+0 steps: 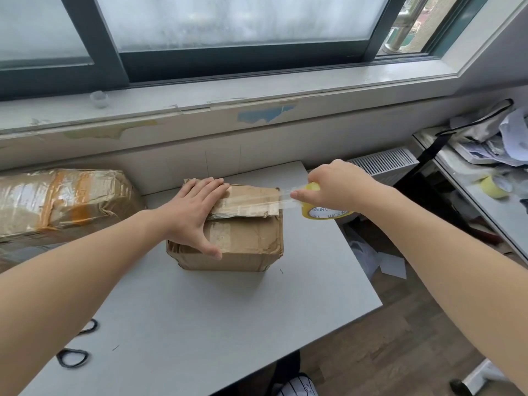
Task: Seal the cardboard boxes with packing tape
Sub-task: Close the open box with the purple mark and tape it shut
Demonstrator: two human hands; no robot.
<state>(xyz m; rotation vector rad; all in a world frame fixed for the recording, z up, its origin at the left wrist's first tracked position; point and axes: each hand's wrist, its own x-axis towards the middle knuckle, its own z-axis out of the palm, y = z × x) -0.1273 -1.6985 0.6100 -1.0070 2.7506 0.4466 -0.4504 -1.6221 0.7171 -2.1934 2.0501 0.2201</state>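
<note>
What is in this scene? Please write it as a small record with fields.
surface: grey table
box in work: small cardboard box, top flaps folded down
left hand: lies flat on the box top, fingers straight
right hand: grips the tape roll just past the box's right edge
tape: clear strip stretched from the roll across the box top
other box: large taped box at the left
elsewhere: second tape roll on the side table

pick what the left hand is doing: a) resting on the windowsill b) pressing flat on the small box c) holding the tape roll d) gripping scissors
B: the left hand lies flat, fingers straight, on the small box; the right hand holds the tape roll.
</note>
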